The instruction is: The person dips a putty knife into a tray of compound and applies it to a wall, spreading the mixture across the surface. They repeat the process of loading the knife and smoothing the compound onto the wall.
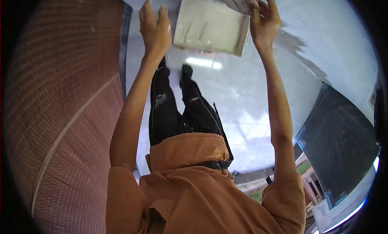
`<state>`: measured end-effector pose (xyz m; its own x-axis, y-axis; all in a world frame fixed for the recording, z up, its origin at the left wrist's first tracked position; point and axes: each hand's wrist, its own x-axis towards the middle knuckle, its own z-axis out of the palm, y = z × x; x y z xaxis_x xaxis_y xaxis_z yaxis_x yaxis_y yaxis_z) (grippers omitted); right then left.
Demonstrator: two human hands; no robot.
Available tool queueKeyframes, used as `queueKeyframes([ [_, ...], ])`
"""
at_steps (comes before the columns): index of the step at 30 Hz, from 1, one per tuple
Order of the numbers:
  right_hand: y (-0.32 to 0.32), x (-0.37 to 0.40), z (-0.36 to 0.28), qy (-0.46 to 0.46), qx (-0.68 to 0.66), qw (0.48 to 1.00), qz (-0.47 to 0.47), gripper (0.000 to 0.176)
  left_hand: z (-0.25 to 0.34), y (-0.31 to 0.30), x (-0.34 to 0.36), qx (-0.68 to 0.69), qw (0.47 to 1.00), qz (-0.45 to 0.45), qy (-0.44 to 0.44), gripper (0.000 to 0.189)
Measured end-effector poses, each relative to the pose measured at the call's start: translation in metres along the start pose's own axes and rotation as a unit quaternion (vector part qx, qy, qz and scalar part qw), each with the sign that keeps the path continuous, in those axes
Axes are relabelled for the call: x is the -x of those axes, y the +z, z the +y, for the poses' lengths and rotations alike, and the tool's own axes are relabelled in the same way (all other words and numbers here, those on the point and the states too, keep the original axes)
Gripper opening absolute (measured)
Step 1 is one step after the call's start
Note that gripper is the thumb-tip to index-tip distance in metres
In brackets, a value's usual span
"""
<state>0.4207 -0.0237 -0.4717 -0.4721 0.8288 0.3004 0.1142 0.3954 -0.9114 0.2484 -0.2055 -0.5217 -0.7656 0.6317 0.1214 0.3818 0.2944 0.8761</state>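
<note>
While R hand (264, 22) grips thin greyish piece (236, 1) (exact ID unclear) w/ thumb & fingers, L hand (157, 32) open, fingers apart; shallow rect. tray (243, 38) btwn hands, piece nr its R-hand side.

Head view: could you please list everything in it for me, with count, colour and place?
Shallow tray of pale material: one, off-white, top centre
Thin flat piece: one, greyish, top, in the right hand
Floor: one, pale blue-white, centre
Patch: one, grey, upper right
Woven surface: one, reddish brown, left side
Board: one, blackish, right side
Greenery: count unclear, green, lower right
Shirt: one, orange-brown, bottom centre
Belt: one, black, at the waist
Trousers: one pair, black with pale smudges, centre
Left hand: one, bare with white marks, left of the tray, empty
Right hand: one, bare, right of the tray
</note>
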Motion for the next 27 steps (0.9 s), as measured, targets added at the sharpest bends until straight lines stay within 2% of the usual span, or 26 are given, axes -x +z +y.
queueKeyframes([
  [2, 0.006, 0.031, 0.049, 0.043, 0.017, 0.999, -0.018, 0.019, -0.023, 0.021, 0.035, 0.072, 0.994, -0.021, -0.079, 0.058],
  [4, 0.015, 0.055, 0.091, 0.073, 0.035, 0.996, -0.031, 0.019, -0.054, 0.042, 0.061, 0.053, 0.993, -0.02, -0.102, 0.058],
  [6, 0.03, 0.075, 0.125, 0.047, 0.0, 0.997, -0.056, 0.016, -0.078, 0.061, 0.08, 0.107, 0.968, -0.031, -0.223, 0.058],
  [7, 0.034, 0.082, 0.138, 0.004, 0.072, 0.994, -0.085, 0.015, -0.09, 0.071, 0.091, 0.15, 0.954, -0.036, -0.255, 0.053],
  [8, 0.038, 0.089, 0.149, 0.009, 0.071, 0.994, -0.088, 0.015, -0.102, 0.079, 0.098, 0.147, 0.953, -0.036, -0.26, 0.053],
  [10, 0.047, 0.103, 0.163, 0.023, 0.104, 0.986, -0.128, 0.014, -0.124, 0.098, 0.109, 0.128, 0.909, -0.08, -0.389, 0.053],
  [11, 0.054, 0.11, 0.175, 0.006, 0.105, 0.985, -0.137, 0.014, -0.136, 0.104, 0.112, 0.202, 0.849, -0.085, -0.481, 0.058],
  [12, 0.06, 0.114, 0.18, 0.008, 0.105, 0.985, -0.139, 0.014, -0.137, 0.108, 0.113, 0.201, 0.848, -0.085, -0.484, 0.058],
  [14, 0.069, 0.127, 0.187, -0.001, 0.137, 0.979, -0.151, 0.017, -0.13, 0.116, 0.118, 0.277, 0.774, -0.045, -0.568, 0.062],
  [15, 0.072, 0.13, 0.188, -0.023, 0.157, 0.975, -0.155, 0.022, -0.133, 0.12, 0.122, 0.293, 0.762, -0.037, -0.576, 0.064],
  [19, 0.084, 0.133, 0.195, -0.022, 0.144, 0.975, -0.167, 0.024, -0.144, 0.133, 0.129, 0.35, 0.715, -0.033, -0.604, 0.065],
  [22, 0.089, 0.133, 0.198, 0.005, 0.111, 0.975, -0.191, 0.024, -0.148, 0.138, 0.13, 0.363, 0.697, -0.033, -0.618, 0.064],
  [25, 0.091, 0.137, 0.202, -0.025, 0.144, 0.971, -0.187, 0.024, -0.149, 0.139, 0.13, 0.377, 0.679, -0.036, -0.629, 0.063],
  [27, 0.092, 0.141, 0.202, 0.015, 0.146, 0.966, -0.213, 0.025, -0.148, 0.137, 0.132, 0.378, 0.679, -0.038, -0.628, 0.063],
])
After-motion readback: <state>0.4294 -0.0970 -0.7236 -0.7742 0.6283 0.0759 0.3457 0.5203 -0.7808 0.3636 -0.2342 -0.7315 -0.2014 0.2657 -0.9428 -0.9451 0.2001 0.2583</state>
